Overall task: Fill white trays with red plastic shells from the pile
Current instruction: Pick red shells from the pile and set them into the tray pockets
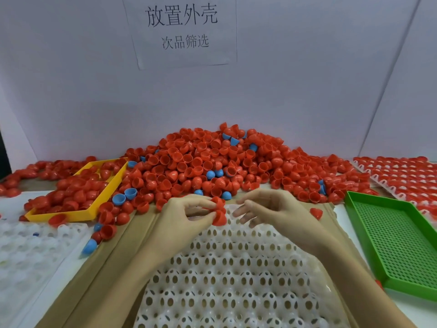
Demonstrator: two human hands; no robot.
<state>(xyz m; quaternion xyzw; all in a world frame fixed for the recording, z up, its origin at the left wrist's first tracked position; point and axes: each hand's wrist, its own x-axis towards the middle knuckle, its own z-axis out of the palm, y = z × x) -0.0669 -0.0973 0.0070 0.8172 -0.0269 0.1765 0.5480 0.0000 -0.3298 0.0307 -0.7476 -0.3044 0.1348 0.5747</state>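
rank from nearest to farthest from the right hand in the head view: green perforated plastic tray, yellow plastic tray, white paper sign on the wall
1. Green perforated plastic tray, just right of the right hand.
2. Yellow plastic tray, far left.
3. White paper sign, up on the back wall.

The white tray (pixel 236 275) runs off the bottom edge, its far end hidden under both hands. The filled trays (pixel 402 176) and green basket (pixel 402 245) are cut by the right edge.

Bench top (pixel 14 209): white, a brown cardboard sheet (pixel 113 263) laid across its middle. On the cardboard: white tray (pixel 224 280), empty sockets. Pile of red shells (pixel 201 162) at back wall, few blue. Yellow tray (pixel 78 185) left, green tray (pixel 397 242) right, filled tray (pixel 402 176) far right.
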